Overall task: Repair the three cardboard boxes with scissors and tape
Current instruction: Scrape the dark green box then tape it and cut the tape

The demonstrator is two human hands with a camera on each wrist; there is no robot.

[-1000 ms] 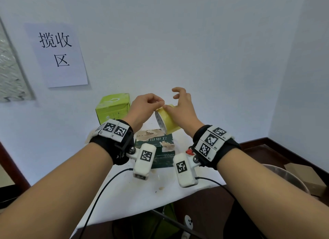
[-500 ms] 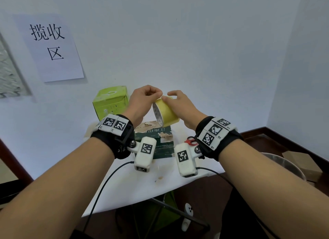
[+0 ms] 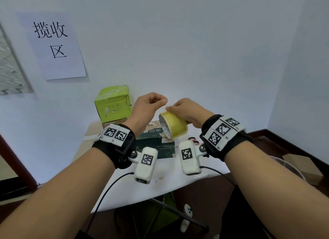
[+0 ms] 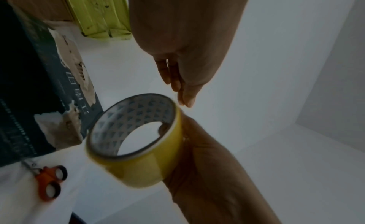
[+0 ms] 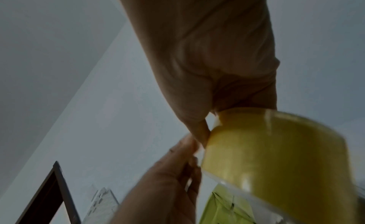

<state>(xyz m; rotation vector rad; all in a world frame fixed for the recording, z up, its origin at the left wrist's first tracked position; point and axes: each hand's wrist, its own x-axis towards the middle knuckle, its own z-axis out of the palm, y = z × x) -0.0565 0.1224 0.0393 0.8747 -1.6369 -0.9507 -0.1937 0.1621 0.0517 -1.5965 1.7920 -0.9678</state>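
A small desk (image 3: 178, 181) with a white top stands pushed into the corner of a room with pale blue-white walls. A dark brown skirting board (image 3: 284, 142) runs along the foot of the right wall. On the left wall hangs a white paper sign (image 3: 57, 46) with three black Chinese characters, and at the far left edge of the head view there is a strip of patterned glass (image 3: 8, 68).

At the far left of the desk sits a lime-green box (image 3: 114, 103) with scuffed, torn spots on its near face; it stands on a flat brown cardboard box (image 3: 96, 130), of which only a part shows. Just right of it lies a dark green box (image 3: 156, 146) with printed characters and ragged torn patches on its top. Red-handled scissors (image 4: 49, 182) lie on the desk near the right end of that box, partly hidden behind the right wrist camera in the head view.

The right hand (image 3: 188, 110) grips a roll of yellow tape (image 3: 173, 125) above the dark green box, fingers wrapped over its outer band. The left hand (image 3: 147, 105) is held just left of the roll with thumb and fingertips pinched together; whether they hold the tape's loose end cannot be told.

On the floor to the right stand a round metal basin (image 3: 284, 165) and a brown carton (image 3: 302, 165).
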